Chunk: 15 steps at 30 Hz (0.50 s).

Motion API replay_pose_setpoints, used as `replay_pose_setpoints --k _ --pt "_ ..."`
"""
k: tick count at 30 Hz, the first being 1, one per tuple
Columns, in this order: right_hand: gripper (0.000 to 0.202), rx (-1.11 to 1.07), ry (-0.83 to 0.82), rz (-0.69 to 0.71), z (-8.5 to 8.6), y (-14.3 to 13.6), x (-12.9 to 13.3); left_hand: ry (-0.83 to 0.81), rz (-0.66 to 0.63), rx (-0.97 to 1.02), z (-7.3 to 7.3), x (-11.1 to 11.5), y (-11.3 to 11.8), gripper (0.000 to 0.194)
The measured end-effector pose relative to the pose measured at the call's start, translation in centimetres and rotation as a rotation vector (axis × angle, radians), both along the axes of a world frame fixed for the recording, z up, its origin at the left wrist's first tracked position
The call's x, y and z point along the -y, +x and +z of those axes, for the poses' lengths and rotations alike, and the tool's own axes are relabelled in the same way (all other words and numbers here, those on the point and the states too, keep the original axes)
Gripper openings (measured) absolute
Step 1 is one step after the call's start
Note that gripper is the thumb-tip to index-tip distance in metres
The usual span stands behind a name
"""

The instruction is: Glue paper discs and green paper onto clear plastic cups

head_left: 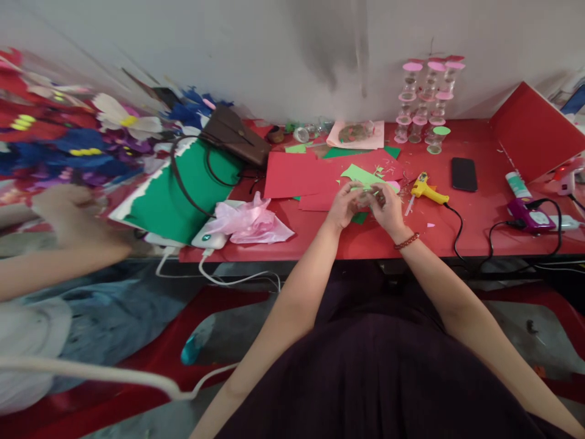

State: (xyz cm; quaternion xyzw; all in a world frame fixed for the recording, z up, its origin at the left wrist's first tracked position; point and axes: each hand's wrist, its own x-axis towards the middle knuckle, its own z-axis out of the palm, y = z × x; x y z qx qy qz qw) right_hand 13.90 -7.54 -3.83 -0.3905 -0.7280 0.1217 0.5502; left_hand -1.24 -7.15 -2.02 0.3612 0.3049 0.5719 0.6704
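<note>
My left hand (345,205) and my right hand (386,207) meet over the red table, fingertips pinched together on a light green piece of paper (367,186). Its exact shape is partly hidden by my fingers. Just beyond them is a wider light green paper sheet (359,173); I cannot tell whether it is joined to the held piece. Beneath lie red paper sheets (290,175), with small scraps scattered around. A yellow glue gun (428,189) rests to the right of my right hand, apart from it.
To the right are a black phone (464,174), a purple device with cords (530,214) and a red board (539,134). Stacked clear cups (419,103) stand by the wall. Leftward sit a pink plastic bag (256,222), brown handbag (237,134) and another person's blurred arm (68,244).
</note>
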Motion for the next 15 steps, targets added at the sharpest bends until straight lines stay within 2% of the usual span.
replay_pose_setpoints --k 3,5,8,11,13,15 --pt "0.018 0.011 -0.073 -0.065 0.1 0.2 0.0 -0.006 0.034 0.001 -0.2 -0.1 0.0 0.034" --pt "0.015 0.063 -0.108 -0.153 0.6 1.3 -0.1 -0.013 0.058 0.014 -0.2 -0.2 0.0 0.034" --pt "0.024 0.243 -0.168 -0.362 1.6 4.7 -0.5 -0.023 0.119 0.016 -0.2 -0.4 0.0 0.032" --pt "0.045 0.452 -0.371 -0.598 2.6 9.0 -1.0 -0.02 0.181 0.023 -0.3 -0.8 0.1 0.03" --pt "0.053 0.568 -0.527 -0.665 3.1 11.1 -1.2 -0.026 0.202 0.038 -0.5 -1.1 0.1 0.031" --pt "0.055 0.691 -0.592 -0.659 3.4 12.3 -1.2 -0.043 0.217 0.049 -0.6 -1.3 0.1 0.031"
